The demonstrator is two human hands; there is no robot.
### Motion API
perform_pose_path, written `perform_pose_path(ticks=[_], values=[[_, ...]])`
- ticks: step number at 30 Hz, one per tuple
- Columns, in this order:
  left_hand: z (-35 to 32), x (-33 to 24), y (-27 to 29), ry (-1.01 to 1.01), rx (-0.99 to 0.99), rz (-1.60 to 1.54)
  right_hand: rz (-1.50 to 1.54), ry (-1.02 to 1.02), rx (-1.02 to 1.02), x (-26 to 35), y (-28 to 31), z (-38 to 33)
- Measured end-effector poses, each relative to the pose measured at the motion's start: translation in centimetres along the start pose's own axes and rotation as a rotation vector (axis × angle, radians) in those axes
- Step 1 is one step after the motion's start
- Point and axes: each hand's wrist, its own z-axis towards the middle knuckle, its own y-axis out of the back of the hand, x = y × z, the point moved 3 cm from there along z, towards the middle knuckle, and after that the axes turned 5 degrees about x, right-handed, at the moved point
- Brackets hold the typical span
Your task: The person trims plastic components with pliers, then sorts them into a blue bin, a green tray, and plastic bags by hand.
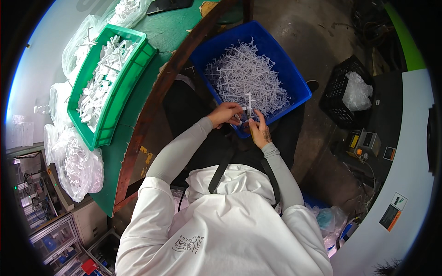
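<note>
White hooded top (230, 230) nearest lens. Both hands, left (225, 113) and right (258, 130), pinched together on white plastic piece (249, 110) over blue bin (294, 78) rim (offcuts caught below); green bin (115, 99) kept on desk (165, 32).

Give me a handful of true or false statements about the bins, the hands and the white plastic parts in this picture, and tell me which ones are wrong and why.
1. The blue bin holds a heap of white plastic parts. True.
2. The green bin is empty. False: it is full of white plastic pieces.
3. The left hand and the right hand meet at the near edge of the blue bin, holding a small white part between them. True.
4. The green bin sits on the floor. False: it rests on the green table.
5. Clear bags of white parts lie on the table beside the green bin. True.
</note>
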Motion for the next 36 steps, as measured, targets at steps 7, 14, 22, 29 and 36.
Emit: perform_pose_path(ticks=[7, 14, 22, 29, 36], values=[[0.0, 0.0, 0.0, 0.013, 0.002, -0.02, 0.041, -0.005, 0.009, -0.8, 0.0, 0.3], [-0.3, -0.3, -0.2, 0.014, 0.006, 0.007, 0.005, 0.013, 0.004, -0.9, 0.1, 0.4], [-0.2, 0.1, 0.0, 0.025, 0.01, 0.021, -0.061, -0.069, 0.024, 0.5, -0.2, -0.1], [-0.3, -0.2, -0.4, 0.028, 0.013, 0.005, -0.101, -0.031, -0.017, 0.4, -0.3, -0.2], [0.0, -0.5, -0.9, -0.135, -0.082, 0.013, -0.143, 0.022, -0.055, -0.3, -0.2, 0.4]])
